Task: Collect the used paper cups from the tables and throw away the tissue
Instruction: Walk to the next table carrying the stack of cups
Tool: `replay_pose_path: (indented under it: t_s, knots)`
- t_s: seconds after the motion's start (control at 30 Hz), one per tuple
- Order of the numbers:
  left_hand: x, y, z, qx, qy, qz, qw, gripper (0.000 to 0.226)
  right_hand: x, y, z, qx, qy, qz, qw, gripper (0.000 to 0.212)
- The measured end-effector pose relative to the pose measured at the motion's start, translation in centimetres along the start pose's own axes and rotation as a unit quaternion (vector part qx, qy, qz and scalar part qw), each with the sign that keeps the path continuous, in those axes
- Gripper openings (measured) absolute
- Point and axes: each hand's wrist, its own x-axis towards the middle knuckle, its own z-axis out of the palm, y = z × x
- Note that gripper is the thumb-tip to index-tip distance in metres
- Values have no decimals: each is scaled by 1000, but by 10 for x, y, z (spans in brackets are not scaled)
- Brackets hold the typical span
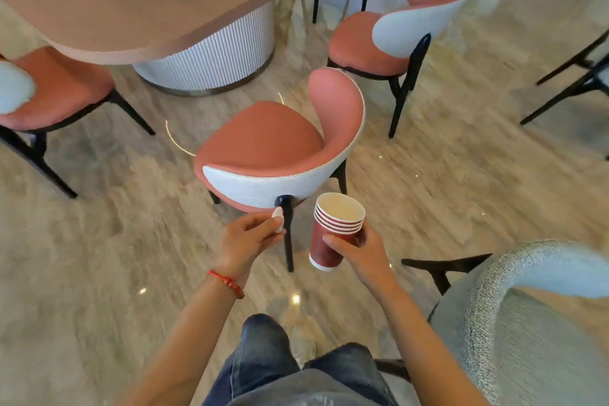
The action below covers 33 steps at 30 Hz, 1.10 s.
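My right hand [361, 252] grips a stack of several red paper cups [334, 234] with white insides, held slightly tilted at waist height. My left hand [248, 237] holds a crumpled white tissue [278, 220], mostly hidden inside the curled fingers, with a bit poking out near the thumb. Both hands are in front of me, just behind the back of a pink chair [276, 148]. A red cord bracelet [227, 282] is on my left wrist.
A long wooden table [131, 0] on a ribbed white base [214, 56] stands at the upper left. Pink chairs with black legs surround it [395, 33], [49, 89]. A grey textured chair [534, 316] is close at my lower right. The floor is glossy marble.
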Motion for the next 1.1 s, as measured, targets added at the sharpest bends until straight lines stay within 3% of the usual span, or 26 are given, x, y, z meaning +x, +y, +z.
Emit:
replay_pose_path:
  t_s: [0.33,0.5,0.77,0.97,1.1]
  knots:
    - [72,37,87,125,-183,-30,975,4,16,-4,-42,56,230,26,971,49]
    - [99,48,122,149,-242,-48,958,4,22,-6,-55,68,307,29,949,56]
    - [134,50,196,154,-291,-67,942,7,50,-13,-104,90,355,33,930,58]
    - [166,48,288,169,-303,-64,936,20,104,-26,-177,95,368,9,925,53]
    - [180,53,350,176,-298,-69,936,14,139,-42,-233,97,364,-4,926,54]
